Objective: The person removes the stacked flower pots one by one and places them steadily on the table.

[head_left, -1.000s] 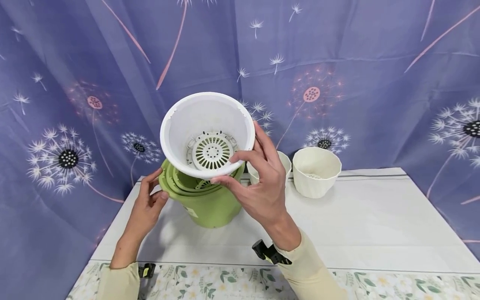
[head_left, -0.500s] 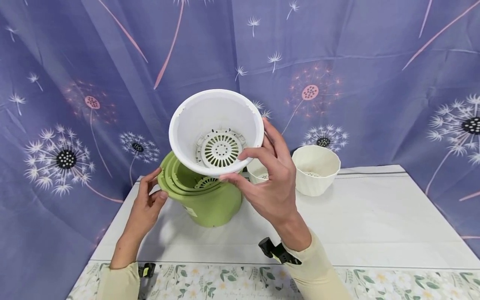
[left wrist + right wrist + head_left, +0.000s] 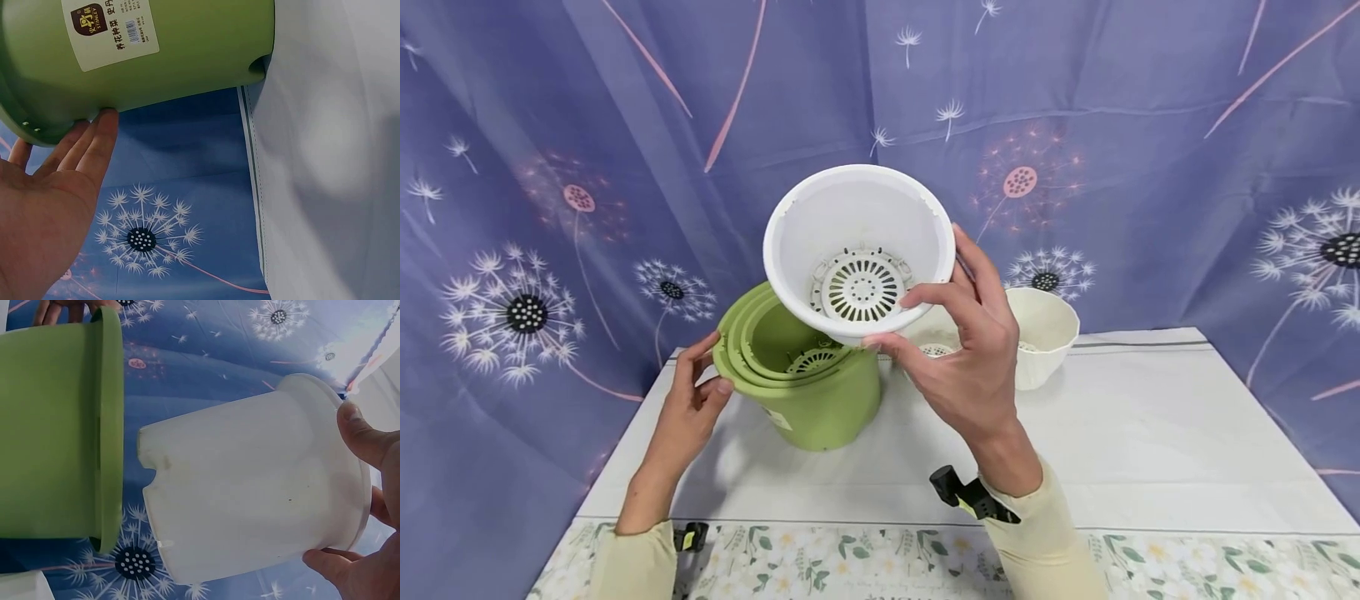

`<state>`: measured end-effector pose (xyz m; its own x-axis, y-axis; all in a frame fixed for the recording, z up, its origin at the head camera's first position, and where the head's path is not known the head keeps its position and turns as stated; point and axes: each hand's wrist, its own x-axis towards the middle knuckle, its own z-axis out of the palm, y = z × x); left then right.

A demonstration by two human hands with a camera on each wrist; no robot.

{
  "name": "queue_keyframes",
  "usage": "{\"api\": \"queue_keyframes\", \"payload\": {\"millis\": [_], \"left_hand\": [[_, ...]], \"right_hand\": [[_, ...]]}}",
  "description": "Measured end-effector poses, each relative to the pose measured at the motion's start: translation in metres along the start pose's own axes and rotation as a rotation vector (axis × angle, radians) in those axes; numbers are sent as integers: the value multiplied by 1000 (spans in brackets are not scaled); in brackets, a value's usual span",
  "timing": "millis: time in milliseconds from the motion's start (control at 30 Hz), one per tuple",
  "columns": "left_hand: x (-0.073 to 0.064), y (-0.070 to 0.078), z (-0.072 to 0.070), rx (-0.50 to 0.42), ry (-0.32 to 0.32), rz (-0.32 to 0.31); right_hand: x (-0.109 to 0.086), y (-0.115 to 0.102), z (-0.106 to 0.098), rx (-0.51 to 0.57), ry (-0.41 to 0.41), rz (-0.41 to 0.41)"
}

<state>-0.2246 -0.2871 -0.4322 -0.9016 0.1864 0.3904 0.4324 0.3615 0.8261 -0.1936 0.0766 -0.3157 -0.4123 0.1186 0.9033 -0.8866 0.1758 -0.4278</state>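
My right hand pinches the near right rim of a white plastic flowerpot, its thumb outside and index finger inside. This pot is held up and tilted, so its slotted round base insert shows. The right wrist view shows its smooth outer wall and a notch in its base edge. To the left stands a nested stack of green flowerpots, another slotted insert visible inside. My left hand touches the stack's left side, fairly straight fingers against the outer wall below the rim.
Behind my right hand are two cream fluted pots; the right pot is partly covered, the left pot mostly hidden. A white cloth covers the table, with a floral strip in front. A blue dandelion curtain hangs behind.
The right hand has carried the white flowerpot to the right and slightly up, away from the green stack, uncovering more of the stack's inside. The left hand stays at the green rim.
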Motion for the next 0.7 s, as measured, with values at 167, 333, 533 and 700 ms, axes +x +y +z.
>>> {"api": "queue_keyframes", "payload": {"millis": [167,333,533,700], "left_hand": [[1,-1,3,0,4,0],[0,-1,2,1,1,-7],[-1,-1,0,-8,5,1],[-1,-1,0,-15,3,4]], "right_hand": [[2,1,-7,-7,8,15],[3,1,-10,-20,9,10],[6,2,-15,-14,27,28],[9,4,-25,-10,44,57]]}}
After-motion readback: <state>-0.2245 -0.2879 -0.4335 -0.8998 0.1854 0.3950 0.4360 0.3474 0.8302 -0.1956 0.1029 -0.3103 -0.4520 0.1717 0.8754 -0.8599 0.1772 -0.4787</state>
